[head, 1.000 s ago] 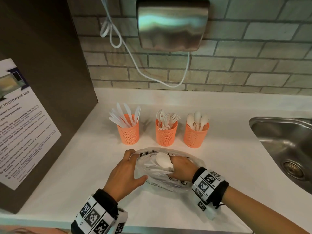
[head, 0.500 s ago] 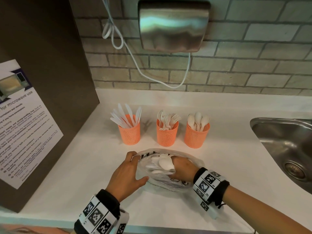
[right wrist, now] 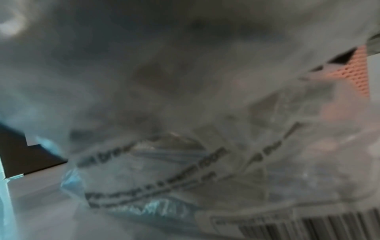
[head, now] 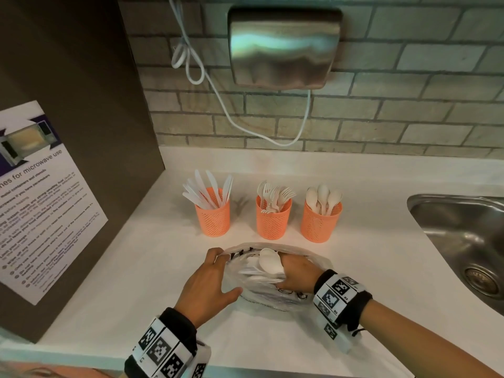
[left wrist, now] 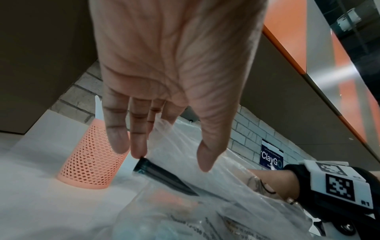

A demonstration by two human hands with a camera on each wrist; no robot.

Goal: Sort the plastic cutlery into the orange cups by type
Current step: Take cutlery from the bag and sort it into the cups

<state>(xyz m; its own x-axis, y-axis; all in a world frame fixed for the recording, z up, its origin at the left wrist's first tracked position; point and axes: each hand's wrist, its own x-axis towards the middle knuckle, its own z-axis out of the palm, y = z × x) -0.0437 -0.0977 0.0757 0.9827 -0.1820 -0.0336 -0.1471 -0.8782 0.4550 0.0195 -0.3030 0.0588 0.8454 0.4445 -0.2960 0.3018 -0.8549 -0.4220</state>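
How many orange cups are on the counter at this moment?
3, in a row behind the plastic bag: the left cup holds knives, the middle cup forks, the right cup spoons. None appears hidden.

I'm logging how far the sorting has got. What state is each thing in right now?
knife cup: upright, holds knives.
fork cup: upright, holds forks.
spoon cup: upright, holds spoons.
plastic bag: lying on the counter, mouth open, cutlery inside.
left hand: holds the bag's edge.
right hand: inside the bag, gripping white cutlery, a spoon on top.
sink: no water showing.
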